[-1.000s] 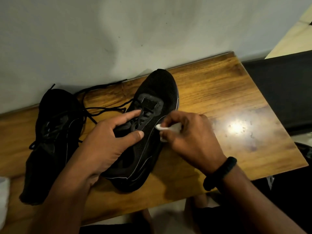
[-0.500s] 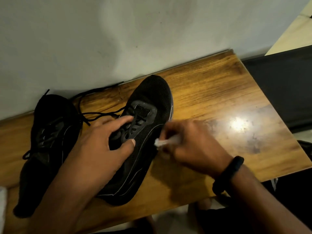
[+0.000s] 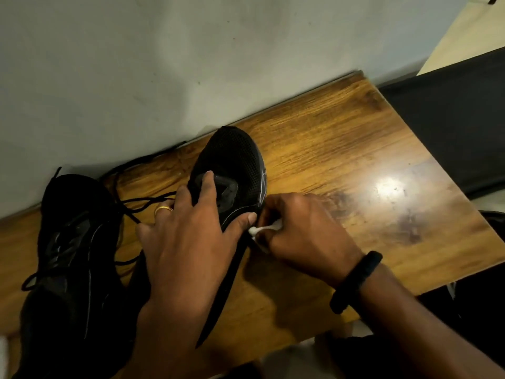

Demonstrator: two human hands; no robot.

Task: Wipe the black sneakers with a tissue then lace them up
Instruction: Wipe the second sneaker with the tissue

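Place: most likely a room in a home, though I see only one corner of it.
Table: a glossy brown wood-grain laminate tabletop (image 3: 341,149), set against the wall, with a bright glare on it.
Wall: a plain pale grey painted wall (image 3: 164,64), speckled with marks.
Beside the table: a flat black panel (image 3: 451,127), then a cream surface (image 3: 464,31).
Chore: I wipe a black mesh sneaker (image 3: 235,157) with a white tissue (image 3: 266,228), and its mate (image 3: 71,242) lies alongside.
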